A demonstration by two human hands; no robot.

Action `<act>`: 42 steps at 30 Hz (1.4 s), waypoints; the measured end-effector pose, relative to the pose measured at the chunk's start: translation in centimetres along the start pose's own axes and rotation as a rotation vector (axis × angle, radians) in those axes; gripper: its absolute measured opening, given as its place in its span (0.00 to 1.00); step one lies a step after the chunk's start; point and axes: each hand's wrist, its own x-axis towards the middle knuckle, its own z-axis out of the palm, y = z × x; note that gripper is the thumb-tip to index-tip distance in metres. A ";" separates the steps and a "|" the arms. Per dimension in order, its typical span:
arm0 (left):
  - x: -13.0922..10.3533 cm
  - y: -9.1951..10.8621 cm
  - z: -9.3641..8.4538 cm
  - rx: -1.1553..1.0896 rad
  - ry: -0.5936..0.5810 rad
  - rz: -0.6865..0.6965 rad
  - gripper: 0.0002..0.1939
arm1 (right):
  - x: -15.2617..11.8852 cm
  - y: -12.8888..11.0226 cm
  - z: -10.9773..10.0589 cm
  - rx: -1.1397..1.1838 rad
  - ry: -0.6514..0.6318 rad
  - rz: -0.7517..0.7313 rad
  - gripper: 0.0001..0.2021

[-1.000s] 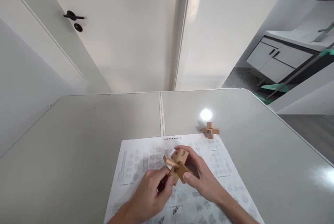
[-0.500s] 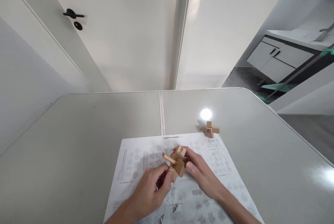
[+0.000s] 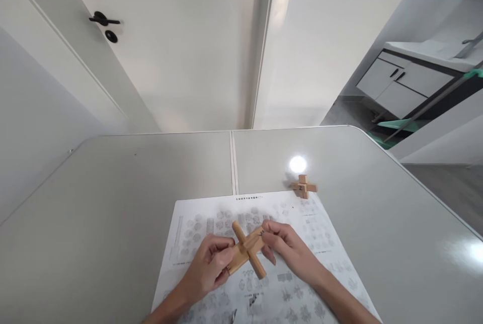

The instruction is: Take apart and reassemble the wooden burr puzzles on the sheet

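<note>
I see the wooden cross (image 3: 248, 245) at the lower centre of the frame, held above the sheet (image 3: 168, 263). The left hand (image 3: 210, 259) pinches its lower-left end; the right hand (image 3: 286, 243), with fingers curled, grips its upper-right end. Its bars sit joined, so I judge some fitting is done; what is left, I cannot tell. The burr (image 3: 303, 188), right of centre at the sheet's corner, looks assembled. Beneath is the grey table (image 3: 86, 223); behind, a door (image 3: 181, 42), and a cabinet (image 3: 405, 80) at upper right.
</note>
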 end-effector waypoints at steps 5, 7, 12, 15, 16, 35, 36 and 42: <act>0.1 -0.2 -0.1 0.049 0.027 0.062 0.29 | -0.2 -0.3 0.0 0.109 -0.126 0.038 0.18; 0.1 0.1 0.1 0.068 0.040 0.057 0.28 | -0.2 -0.2 -0.1 0.106 -0.131 0.027 0.19; 0.0 0.4 0.4 0.062 0.071 0.074 0.29 | -0.3 -0.1 -0.3 0.089 -0.145 0.004 0.20; 0.0 0.2 0.5 0.043 0.106 0.077 0.26 | -0.3 -0.2 -0.3 0.096 -0.170 0.012 0.21; 0.0 0.2 0.5 0.037 0.119 0.072 0.26 | -0.3 -0.3 -0.2 0.097 -0.188 0.018 0.22; 0.8 0.8 0.6 -0.161 0.153 0.133 0.17 | 1.1 -0.1 -1.4 0.573 0.292 0.122 0.21; 0.8 0.8 0.6 -0.160 0.155 0.133 0.16 | 1.1 -0.1 -1.5 0.603 0.313 0.125 0.20; 0.8 1.0 0.8 -0.183 0.170 0.147 0.16 | 1.2 0.4 -2.1 0.750 0.348 0.114 0.17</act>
